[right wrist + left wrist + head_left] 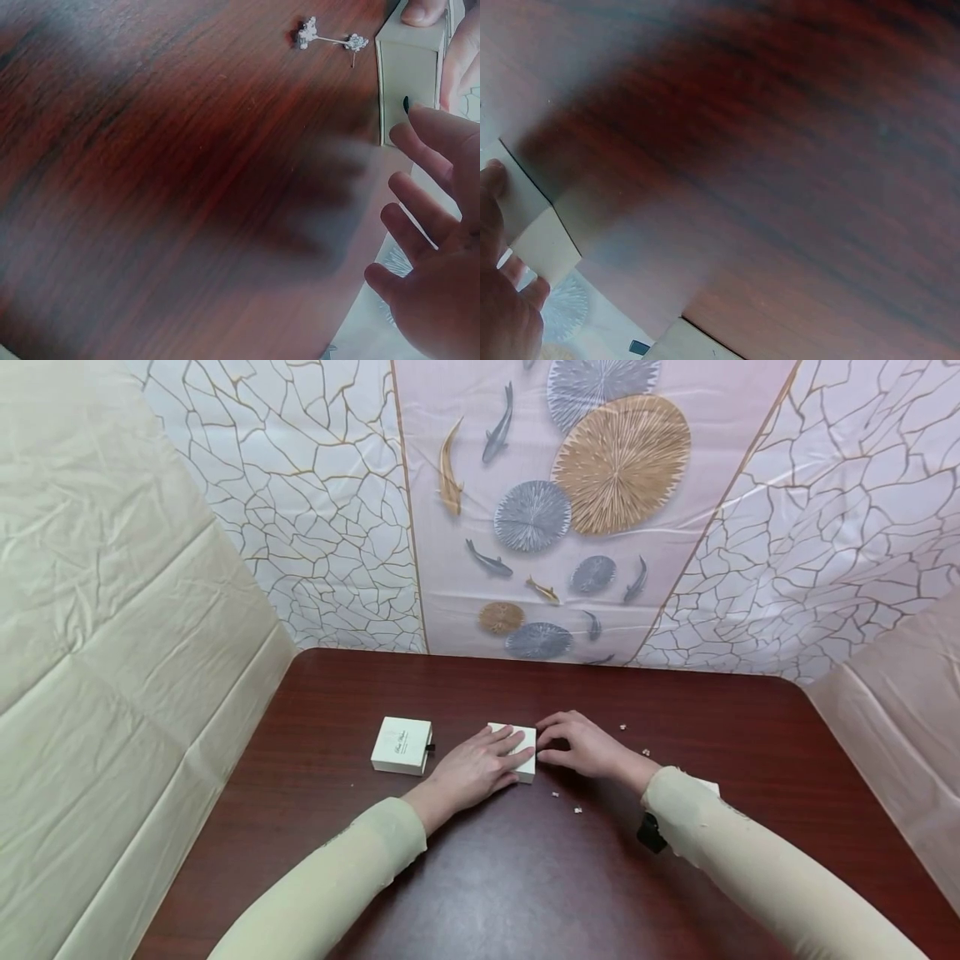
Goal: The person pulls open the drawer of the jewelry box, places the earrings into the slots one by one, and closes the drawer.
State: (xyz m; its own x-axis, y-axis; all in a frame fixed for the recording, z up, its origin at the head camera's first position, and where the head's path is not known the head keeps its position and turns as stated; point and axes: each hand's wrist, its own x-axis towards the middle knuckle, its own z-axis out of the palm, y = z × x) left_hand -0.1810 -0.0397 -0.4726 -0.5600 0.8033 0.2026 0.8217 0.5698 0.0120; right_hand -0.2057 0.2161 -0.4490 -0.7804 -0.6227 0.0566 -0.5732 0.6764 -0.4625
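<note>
A small white drawer-style box [529, 768] sits on the table under my left hand [480, 764]. The fingers of that hand lie across its lid, and the thumb grips the near side. At the box's right side is my right hand [581, 745]. In the right wrist view, a black ribbon tab [406, 104] sticks out of the box's end face, with the right thumb tip right at it and the index fingertip just beside. The other right fingers are spread and hold nothing. Two sparkling stud earrings [307, 33] lie near the box.
On the left stands a similar white box [402, 745] with dark lettering and a black tab. More small earrings [646, 752] lie beyond the right wrist. A white corner of another object [707, 787] shows behind the right sleeve. Patterned cloth [337, 527] hangs at the table's back edge.
</note>
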